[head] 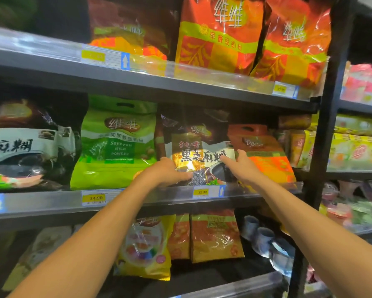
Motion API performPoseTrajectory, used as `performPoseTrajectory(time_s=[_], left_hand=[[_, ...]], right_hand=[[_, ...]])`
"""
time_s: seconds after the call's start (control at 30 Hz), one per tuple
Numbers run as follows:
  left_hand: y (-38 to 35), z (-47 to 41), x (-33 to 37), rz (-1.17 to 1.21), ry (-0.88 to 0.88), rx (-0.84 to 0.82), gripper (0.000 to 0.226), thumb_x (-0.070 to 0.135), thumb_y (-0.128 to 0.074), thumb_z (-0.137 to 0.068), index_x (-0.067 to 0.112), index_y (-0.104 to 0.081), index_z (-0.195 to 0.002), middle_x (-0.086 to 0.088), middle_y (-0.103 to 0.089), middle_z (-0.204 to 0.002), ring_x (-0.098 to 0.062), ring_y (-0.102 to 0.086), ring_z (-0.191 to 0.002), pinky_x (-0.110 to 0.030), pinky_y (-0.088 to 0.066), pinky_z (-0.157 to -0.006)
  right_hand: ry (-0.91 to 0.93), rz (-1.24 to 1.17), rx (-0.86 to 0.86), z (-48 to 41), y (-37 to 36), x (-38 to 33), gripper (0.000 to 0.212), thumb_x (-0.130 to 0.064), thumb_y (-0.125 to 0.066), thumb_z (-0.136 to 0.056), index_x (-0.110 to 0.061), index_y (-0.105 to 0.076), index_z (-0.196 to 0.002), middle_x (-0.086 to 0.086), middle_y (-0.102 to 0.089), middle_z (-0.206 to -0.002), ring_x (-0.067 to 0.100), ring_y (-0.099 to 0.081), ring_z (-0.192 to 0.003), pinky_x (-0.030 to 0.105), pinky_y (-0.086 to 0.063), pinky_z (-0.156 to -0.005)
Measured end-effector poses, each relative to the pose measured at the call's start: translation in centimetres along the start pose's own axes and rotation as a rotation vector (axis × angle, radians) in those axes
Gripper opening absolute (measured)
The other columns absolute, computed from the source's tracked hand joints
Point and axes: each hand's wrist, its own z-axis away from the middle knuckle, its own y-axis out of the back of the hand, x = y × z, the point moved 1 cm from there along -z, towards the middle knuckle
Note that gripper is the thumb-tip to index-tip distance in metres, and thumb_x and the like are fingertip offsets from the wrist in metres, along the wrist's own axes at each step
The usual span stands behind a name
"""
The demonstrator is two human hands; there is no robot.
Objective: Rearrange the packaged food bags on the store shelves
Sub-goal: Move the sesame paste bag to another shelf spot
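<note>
Head view: both hands reach to the middle grey metal shelf (pixel 137 203). The left hand (pixel 168 171) grips the lower left edge of the dark brown glossy plastic sesame-paste bag (pixel 202 151), fingers curled onto its front. The right hand (pixel 243 166) lies half-spread against the bag's right side, fingers on the front, not clearly clamped. The bag stands on that shelf, wedged between the green plastic soybean milk powder bag (pixel 116 147) and the orange plastic handled bag (pixel 264 151), touching both.

Risks, as a judgement: pulling the slick bag out may drag the leaning orange bag over the shelf lip; the loose right-side hold may let it slip or twist; the yellow price tag (pixel 200 192) just below could get knocked off.
</note>
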Motion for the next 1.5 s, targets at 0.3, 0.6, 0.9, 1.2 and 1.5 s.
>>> performPoseTrajectory(time_s=[0.3, 0.6, 0.9, 1.2, 1.5], left_hand=[[-0.3, 0.2, 0.4, 0.236, 0.066, 0.060, 0.038, 0.044, -0.079, -0.089, 0.013, -0.057, -0.092, -0.011, -0.068, -0.096, -0.020, -0.056, -0.075, -0.034, -0.045, -0.069], [1.2, 0.9, 0.8, 0.462, 0.090, 0.156, 0.056, 0.052, -0.081, -0.085, 0.010, -0.054, -0.111, -0.004, -0.057, -0.097, -0.016, -0.051, -0.075, -0.029, -0.043, -0.059], [2.9, 2.2, 1.2, 0.945, 0.037, 0.048, 0.027, 0.029, -0.081, -0.089, 0.009, -0.064, -0.095, -0.003, -0.070, -0.092, -0.018, -0.066, -0.087, -0.040, -0.057, -0.088], [1.7, 2.8, 0.8, 1.117, -0.097, -0.141, 0.041, 0.024, -0.080, -0.090, 0.018, -0.064, -0.127, -0.004, -0.082, -0.105, -0.026, -0.077, -0.103, -0.047, -0.061, -0.096], [1.2, 6.3, 1.9, 1.145, -0.073, -0.243, 0.069, 0.034, -0.086, -0.081, 0.009, -0.058, -0.139, 0.001, -0.076, -0.115, -0.018, -0.066, -0.109, -0.032, -0.053, -0.088]], right_hand=[[0.037, -0.112, -0.059, -1.8, -0.5, 0.6, 0.046, -0.055, -0.058, -0.093, -0.024, -0.047, -0.126, 0.001, -0.067, -0.114, 0.024, -0.068, -0.103, 0.051, -0.057, -0.093], [0.061, -0.120, 0.016, -2.9, 0.8, -2.4, 0.065, -0.048, -0.057, -0.101, -0.001, -0.043, -0.144, 0.017, -0.054, -0.141, 0.028, -0.053, -0.118, 0.035, -0.038, -0.087], [0.021, -0.296, 0.080, -1.7, 2.1, -4.4, 0.034, -0.043, -0.058, -0.101, -0.011, -0.060, -0.112, 0.010, -0.070, -0.111, 0.024, -0.068, -0.097, 0.034, -0.050, -0.073], [-0.058, -0.436, 0.131, 3.6, 3.7, -4.1, 0.036, -0.040, -0.061, -0.101, -0.018, -0.059, -0.129, 0.004, -0.075, -0.113, 0.016, -0.076, -0.086, 0.020, -0.053, -0.048], [-0.075, -0.438, 0.184, 8.8, 5.7, -3.3, 0.045, -0.046, -0.063, -0.098, -0.022, -0.055, -0.136, -0.001, -0.071, -0.121, 0.018, -0.073, -0.101, 0.034, -0.064, -0.078]])
